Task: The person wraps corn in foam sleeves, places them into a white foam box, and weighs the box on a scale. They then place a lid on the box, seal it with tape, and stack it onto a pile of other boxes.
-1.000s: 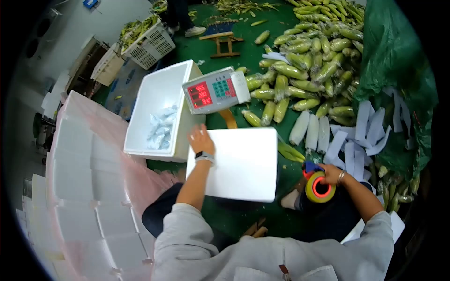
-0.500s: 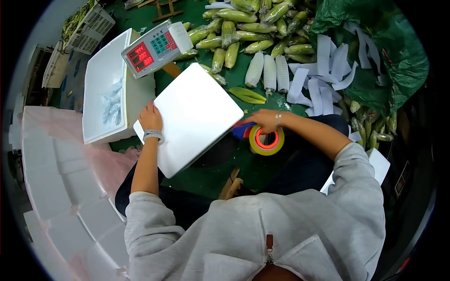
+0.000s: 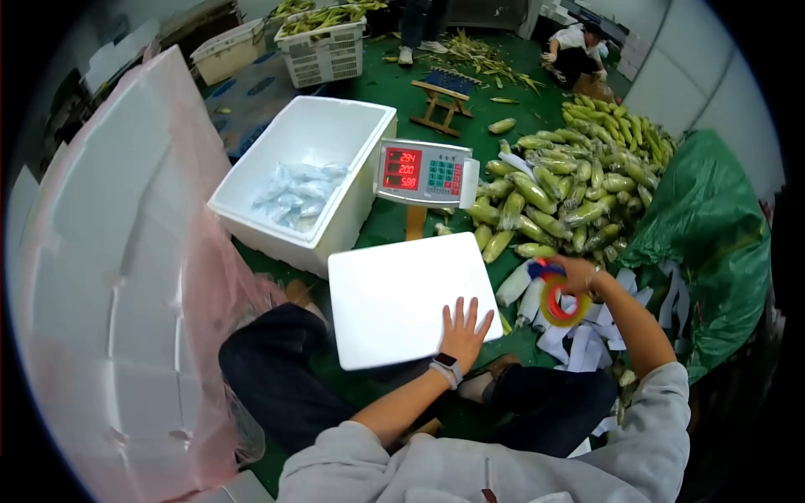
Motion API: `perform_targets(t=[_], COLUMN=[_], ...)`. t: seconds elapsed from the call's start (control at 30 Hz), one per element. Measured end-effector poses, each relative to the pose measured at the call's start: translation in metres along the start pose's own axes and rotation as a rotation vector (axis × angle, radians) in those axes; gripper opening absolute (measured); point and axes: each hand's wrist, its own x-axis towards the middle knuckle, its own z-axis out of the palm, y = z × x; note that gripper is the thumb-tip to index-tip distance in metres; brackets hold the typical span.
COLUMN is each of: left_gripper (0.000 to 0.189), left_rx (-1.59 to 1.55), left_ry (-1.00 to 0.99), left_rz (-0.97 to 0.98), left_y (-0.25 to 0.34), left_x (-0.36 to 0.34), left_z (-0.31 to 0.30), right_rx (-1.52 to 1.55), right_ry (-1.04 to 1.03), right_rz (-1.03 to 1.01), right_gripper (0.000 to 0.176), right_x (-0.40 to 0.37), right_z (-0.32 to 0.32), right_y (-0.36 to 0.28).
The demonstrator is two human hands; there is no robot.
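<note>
My left hand lies flat with fingers spread on the right part of the white scale platform. Behind the platform stands the scale's display, with red digits lit. My right hand grips a tape dispenser with blue and red parts, and a yellow tape roll hangs below the fingers. Just under the dispenser, corn cobs in white foam netting lie beside white foam strips.
A white foam box holding bluish plastic packs stands left of the scale. Wrapped corn is heaped at the right, near a green bag. Stacked foam boxes line the left. Another person crouches far back.
My left hand has shifted from the platform's left edge to its right part. My right hand has carried the tape dispenser over the netted corn. The view has turned, and the display digits differ.
</note>
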Motion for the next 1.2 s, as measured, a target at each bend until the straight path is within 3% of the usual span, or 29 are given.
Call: perform_targets(t=[0.1, 0.13, 0.2, 0.23, 0.27, 0.37, 0.43, 0.57, 0.63, 0.7, 0.77, 0.83, 0.9, 0.97, 1.03, 1.1, 1.2], left_gripper=[0.066, 0.046, 0.057, 0.066, 0.083, 0.074, 0.071, 0.062, 0.060, 0.056, 0.051, 0.044, 0.033, 0.025, 0.032, 0.045, 0.056], left_rx=[-0.053, -0.114, -0.143, -0.180, -0.197, -0.283, -0.285, -0.262, -0.227, -0.311, -0.465, -0.329, -0.171, -0.054, -1.121, -1.471, -1.409], left_ry=[0.029, -0.041, -0.116, -0.188, -0.192, -0.126, -0.095, 0.067, 0.109, 0.151, 0.220, 0.266, 0.595, 0.987, 1.052, 1.100, 1.134], left_rz=[0.116, 0.150, 0.232, 0.266, 0.302, 0.359, 0.381, 0.411, 0.427, 0.413, 0.336, 0.064, -0.556, -0.965, -0.883, -0.956, -1.006], left_y=[-0.012, -0.016, -0.027, -0.033, -0.039, -0.051, -0.055, -0.059, -0.064, -0.066, -0.067, -0.079, -0.112, -0.175, -0.222, -0.240, -0.238], left_x=[-0.021, -0.026, -0.042, -0.044, -0.048, -0.056, -0.059, -0.069, -0.071, -0.076, -0.078, -0.075, -0.062, -0.068, -0.085, -0.082, -0.070], left_z=[-0.008, -0.023, -0.035, -0.048, -0.048, -0.040, -0.039, -0.029, -0.030, -0.034, -0.036, -0.058, -0.056, -0.023, 0.013, 0.023, 0.013], right_rx=[-0.016, -0.074, -0.193, -0.238, -0.294, -0.341, -0.460, -0.505, -0.596, -0.563, -0.542, -0.425, -0.344, -0.064, 0.108, 0.228, 0.383], right_ry=[0.116, 0.178, 0.284, 0.237, 0.260, 0.241, 0.123, 0.089, -0.008, 0.044, -0.044, 0.096, 0.324, 0.349, 0.454, 0.498, 0.519], right_rz=[-0.232, -0.264, -0.468, -0.503, -0.493, -0.481, -0.255, -0.302, -0.282, -0.290, -0.156, -0.183, -0.243, -0.242, -0.282, -0.325, -0.329], right_gripper=[0.079, 0.074, 0.068, 0.063, 0.059, 0.050, 0.036, 0.036, 0.037, 0.036, 0.038, 0.047, 0.060, 0.077, 0.085, 0.086, 0.083], right_x=[0.023, 0.035, 0.065, 0.071, 0.079, 0.123, 0.131, 0.095, 0.050, -0.002, -0.049, -0.073, -0.078, -0.067, -0.049, -0.030, -0.030], right_z=[-0.050, -0.048, -0.033, -0.032, -0.027, -0.005, -0.001, 0.007, 0.014, 0.032, 0.039, 0.062, 0.095, 0.132, 0.172, 0.194, 0.199], right_y=[-0.129, -0.175, -0.256, -0.300, -0.339, -0.401, -0.412, -0.344, -0.291, -0.230, -0.194, -0.153, -0.122, -0.090, -0.077, -0.083, -0.102])
